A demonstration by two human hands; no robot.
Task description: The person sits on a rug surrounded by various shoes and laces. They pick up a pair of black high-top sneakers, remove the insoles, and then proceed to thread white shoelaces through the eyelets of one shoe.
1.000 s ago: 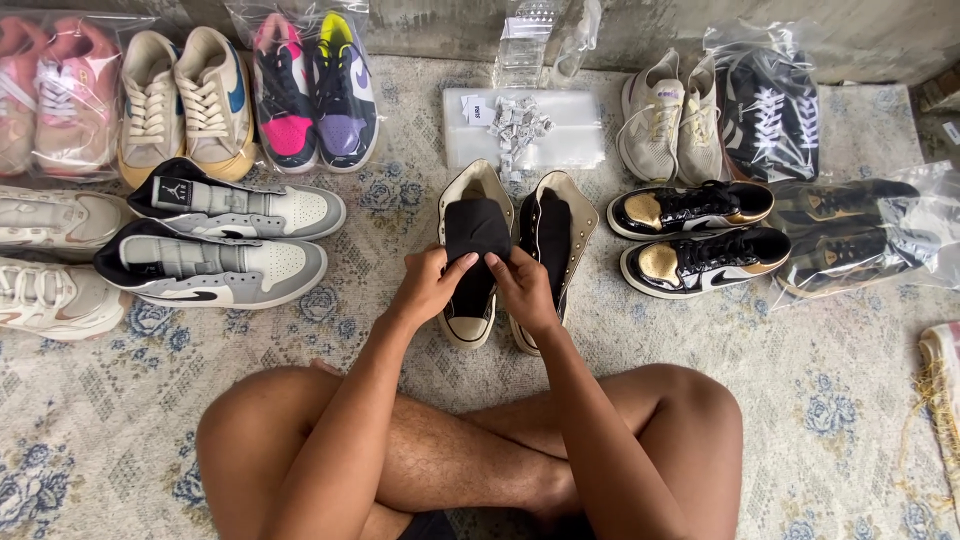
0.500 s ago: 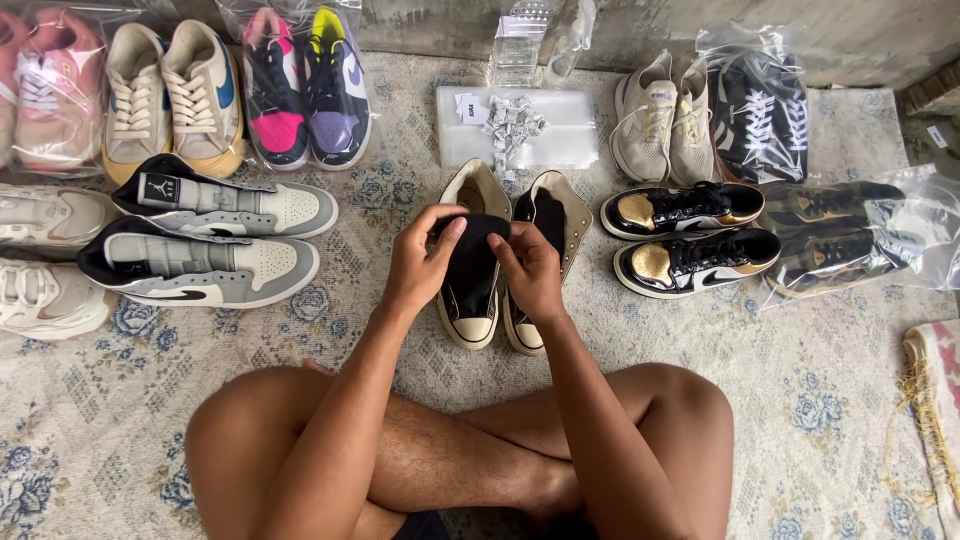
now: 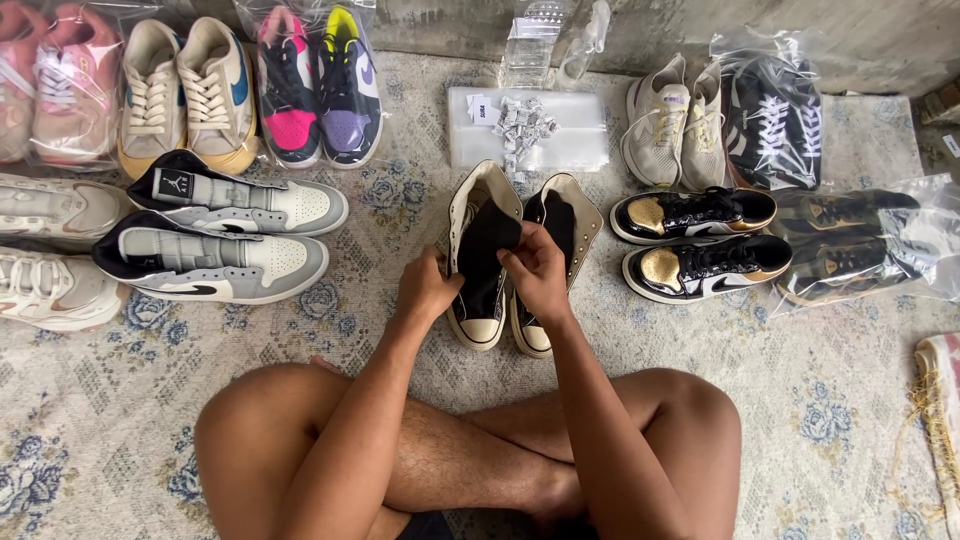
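A pair of black and cream high-top shoes lies on the patterned rug in front of my crossed legs. My left hand (image 3: 427, 288) grips the side of the left shoe (image 3: 482, 255) near its laces. My right hand (image 3: 535, 268) pinches the black tongue of that same shoe, resting between it and the right shoe (image 3: 556, 245). Both shoes have their tongues pulled wide apart and point toes toward me.
A grey and white high-top pair (image 3: 215, 238) lies to the left, a black and gold pair (image 3: 695, 240) to the right. Bagged shoes (image 3: 320, 85) line the back wall. A stack of clear bags (image 3: 525, 130) with paper tags sits behind the shoes.
Both hands shifted slightly left onto the left shoe's tongue and side; the shoes stay on the rug.
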